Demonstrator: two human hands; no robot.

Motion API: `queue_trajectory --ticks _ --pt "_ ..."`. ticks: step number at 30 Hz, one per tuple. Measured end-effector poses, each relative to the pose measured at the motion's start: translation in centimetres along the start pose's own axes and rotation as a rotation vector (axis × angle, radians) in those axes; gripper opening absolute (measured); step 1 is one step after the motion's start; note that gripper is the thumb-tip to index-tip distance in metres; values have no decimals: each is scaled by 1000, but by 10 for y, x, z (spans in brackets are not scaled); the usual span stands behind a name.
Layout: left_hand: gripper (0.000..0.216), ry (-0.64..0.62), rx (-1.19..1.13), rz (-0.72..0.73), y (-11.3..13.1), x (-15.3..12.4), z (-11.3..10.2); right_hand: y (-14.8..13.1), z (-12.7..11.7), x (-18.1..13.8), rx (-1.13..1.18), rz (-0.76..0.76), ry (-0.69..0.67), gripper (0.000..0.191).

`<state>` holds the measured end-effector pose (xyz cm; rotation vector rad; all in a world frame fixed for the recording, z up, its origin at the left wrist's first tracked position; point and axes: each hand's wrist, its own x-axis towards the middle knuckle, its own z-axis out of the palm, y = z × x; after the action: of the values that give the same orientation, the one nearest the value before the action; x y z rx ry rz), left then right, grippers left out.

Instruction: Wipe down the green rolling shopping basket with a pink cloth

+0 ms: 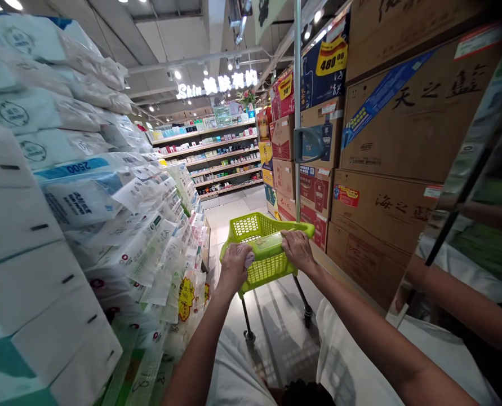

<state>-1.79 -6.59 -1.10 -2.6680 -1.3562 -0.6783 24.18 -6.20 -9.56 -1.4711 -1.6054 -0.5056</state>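
A: Where is the cart (pixel 271 272)?

B: Low and just right of centre in a shop aisle: a lime-green basket with mesh walls, on dark legs with wheels (pixel 249 336), standing on a pale tiled floor (pixel 229 203).

A: What is the left hand (pixel 235 264) doing?

B: Its fingers are curled round the left part of the handle (pixel 269 243). A crumpled, pale pinkish wad (pixel 248 256) sits bunched against the inner side of the hand; cloth or paper, I cannot tell.

A: And the right hand (pixel 298 248)?

B: Wrapped over the handle toward its right end, knuckles up. The underside of the grip is hidden.

A: What stands on the left?

B: Plastic-wrapped white and mint packs (pixel 31 101), piled high, with a yellow starburst tag (pixel 186 299) low down near the left forearm.

A: On the right?

B: A wall of brown cartons (pixel 386 124), with red and blue boxes further along. A yellow price sign up there reads 480.00 (pixel 332 56). A metal pole (pixel 297 107) rises beside the cart's far right side; whether they are joined is unclear.

A: Straight ahead?

B: Shelves (pixel 212 149) of small goods, beneath a glowing white sign (pixel 217 84) beginning "Skin".
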Motion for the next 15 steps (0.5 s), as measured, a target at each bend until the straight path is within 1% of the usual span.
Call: queue_trajectory --ticks 3,5,8,10,12,15 --pt "59 69 28 4 -2 -6 12 3 0 0 10 -18 6 36" --pt "60 134 48 34 -5 -15 25 2 0 0 12 -25 24 35" --pt "52 265 80 117 -13 -32 47 0 2 -2 5 -33 47 34" --pt "47 340 89 147 -18 -42 59 -2 2 -3 5 -38 53 33" --pt "44 365 81 138 -21 -46 64 -4 3 -3 14 -40 53 32" --pt "39 329 59 95 -21 -42 55 -6 4 -3 40 -36 59 31"
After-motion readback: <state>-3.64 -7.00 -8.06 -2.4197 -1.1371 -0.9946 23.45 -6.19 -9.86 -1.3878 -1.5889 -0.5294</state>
